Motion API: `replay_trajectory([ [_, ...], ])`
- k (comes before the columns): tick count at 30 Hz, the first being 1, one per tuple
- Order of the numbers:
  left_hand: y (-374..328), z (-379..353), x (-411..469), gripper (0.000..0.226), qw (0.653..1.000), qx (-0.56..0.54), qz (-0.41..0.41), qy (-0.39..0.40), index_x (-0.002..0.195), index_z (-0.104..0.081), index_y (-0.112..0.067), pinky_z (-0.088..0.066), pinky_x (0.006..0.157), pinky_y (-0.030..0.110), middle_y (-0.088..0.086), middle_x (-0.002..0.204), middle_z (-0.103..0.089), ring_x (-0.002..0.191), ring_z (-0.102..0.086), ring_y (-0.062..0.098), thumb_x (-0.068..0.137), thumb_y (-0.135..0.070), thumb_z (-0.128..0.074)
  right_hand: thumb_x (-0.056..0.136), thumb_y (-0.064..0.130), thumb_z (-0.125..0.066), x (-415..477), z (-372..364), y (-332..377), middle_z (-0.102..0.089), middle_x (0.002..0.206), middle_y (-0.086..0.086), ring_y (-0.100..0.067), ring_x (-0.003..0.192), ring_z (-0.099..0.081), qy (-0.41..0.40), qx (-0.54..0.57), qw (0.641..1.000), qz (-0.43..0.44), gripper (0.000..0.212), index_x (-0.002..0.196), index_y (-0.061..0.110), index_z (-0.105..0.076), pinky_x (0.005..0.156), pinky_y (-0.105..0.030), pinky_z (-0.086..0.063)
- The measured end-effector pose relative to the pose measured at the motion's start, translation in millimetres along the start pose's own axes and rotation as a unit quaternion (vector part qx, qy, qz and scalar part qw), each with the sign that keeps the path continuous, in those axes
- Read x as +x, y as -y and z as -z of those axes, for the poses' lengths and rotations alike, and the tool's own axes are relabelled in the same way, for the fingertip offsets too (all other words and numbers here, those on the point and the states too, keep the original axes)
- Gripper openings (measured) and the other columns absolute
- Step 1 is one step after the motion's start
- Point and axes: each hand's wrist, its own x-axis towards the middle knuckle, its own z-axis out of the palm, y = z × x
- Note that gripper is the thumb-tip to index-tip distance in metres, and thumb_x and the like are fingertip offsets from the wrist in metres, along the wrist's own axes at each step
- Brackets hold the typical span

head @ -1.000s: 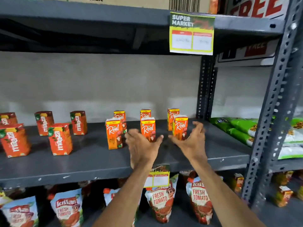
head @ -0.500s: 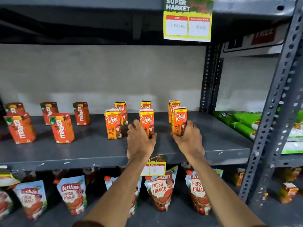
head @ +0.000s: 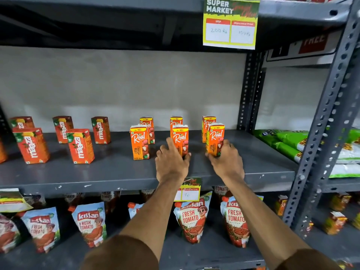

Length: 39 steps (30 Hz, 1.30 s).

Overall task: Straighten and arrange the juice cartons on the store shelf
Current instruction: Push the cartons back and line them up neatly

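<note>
Centre frame, on the grey metal shelf point(head: 116, 172), both hands grip front-row Real litchi cartons near the base: the left hand point(head: 171, 162) wraps the middle carton point(head: 180, 138), the right hand point(head: 226, 159) clasps the right carton point(head: 215, 138), probably to square both faces forward together. A third front carton point(head: 139, 142) stands free at left, three more behind. Maaza cartons point(head: 80, 146) sit well apart at left, green packets point(head: 282, 141) at right; nothing blocks the hands.

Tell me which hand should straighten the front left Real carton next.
Left hand: it grips the middle front carton, beside the left one. The right hand is farther.
</note>
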Motion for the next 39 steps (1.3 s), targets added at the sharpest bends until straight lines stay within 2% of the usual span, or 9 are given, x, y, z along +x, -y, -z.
replay_trajectory([
  [25, 3.3, -5.2, 2.2, 0.081, 1.0, 0.011, 0.0, -0.013, 0.141, -0.02, -0.013, -0.048, 0.1, 0.046, 0.017, 0.133, -0.048, 0.123, -0.051, 0.033, 0.085, -0.055, -0.062, 0.078, 0.052, -0.074, 7.9, -10.0, -9.7, -0.066, 0.12, -0.008, -0.028, 0.113, -0.064, -0.021, -0.016, 0.999, 0.017, 0.064, 0.124, 0.013, -0.053, 0.091, -0.049, -0.054],
  [29, 3.5, -6.6, 2.3, 0.084, 1.0, 0.009, 0.002, -0.014, 0.142, -0.019, -0.013, -0.048, 0.1, 0.046, 0.017, 0.134, -0.048, 0.124, -0.051, 0.033, 0.084, -0.056, -0.063, 0.077, 0.053, -0.073, 8.7, -13.7, -12.1, -0.068, 0.116, -0.009, -0.028, 0.108, -0.066, -0.025, -0.022, 0.999, 0.016, 0.062, 0.12, 0.012, -0.055, 0.088, -0.048, -0.055],
  [31, 2.9, -4.8, 1.7, 0.085, 1.0, -0.003, 0.007, -0.013, 0.142, -0.021, -0.012, -0.048, 0.1, 0.046, 0.017, 0.135, -0.047, 0.124, -0.051, 0.033, 0.083, -0.056, -0.064, 0.076, 0.054, -0.074, 9.6, -12.9, -12.0, -0.067, 0.118, -0.011, -0.03, 0.11, -0.065, -0.015, -0.017, 1.0, 0.006, 0.066, 0.122, 0.01, -0.054, 0.089, -0.047, -0.055],
  [33, 1.2, 0.6, -1.8, 0.085, 0.999, -0.03, 0.007, -0.026, 0.14, -0.024, -0.009, -0.049, 0.098, 0.043, 0.016, 0.135, -0.043, 0.125, -0.048, 0.03, 0.082, -0.055, -0.065, 0.074, 0.053, -0.076, 6.3, -7.8, -9.7, -0.06, 0.126, -0.014, -0.032, 0.118, -0.058, -0.015, -0.004, 1.0, -0.006, 0.084, 0.136, 0.007, -0.044, 0.095, -0.047, -0.051],
  [35, 1.1, 7.7, -6.0, 0.074, 0.994, -0.086, -0.017, -0.062, 0.134, -0.03, -0.009, -0.051, 0.092, 0.037, 0.014, 0.132, -0.04, 0.123, -0.045, 0.026, 0.084, -0.05, -0.066, 0.076, 0.052, -0.075, -6.3, -3.0, -3.5, -0.05, 0.131, -0.015, -0.031, 0.122, -0.05, -0.066, 0.022, 0.998, 0.008, 0.093, 0.146, 0.009, -0.032, 0.096, -0.044, -0.047],
  [37, 7.5, 17.3, -13.6, 0.06, 0.982, -0.151, -0.063, -0.098, 0.127, -0.034, -0.013, -0.051, 0.086, 0.032, 0.009, 0.129, -0.039, 0.119, -0.045, 0.021, 0.087, -0.046, -0.064, 0.081, 0.048, -0.071, -29.4, -3.1, 7.1, -0.045, 0.128, -0.012, -0.026, 0.118, -0.046, -0.143, 0.082, 0.985, 0.06, 0.082, 0.146, 0.015, -0.034, 0.093, -0.04, -0.047],
  [39, 22.6, 28.9, -22.5, 0.052, 0.972, -0.175, -0.107, -0.118, 0.124, -0.035, -0.017, -0.05, 0.086, 0.033, 0.004, 0.128, -0.039, 0.116, -0.046, 0.019, 0.09, -0.048, -0.058, 0.087, 0.044, -0.067, -53.7, -5.6, 25.1, -0.043, 0.126, -0.008, -0.019, 0.115, -0.047, -0.164, 0.151, 0.967, 0.122, 0.068, 0.143, 0.019, -0.038, 0.089, -0.032, -0.051],
])
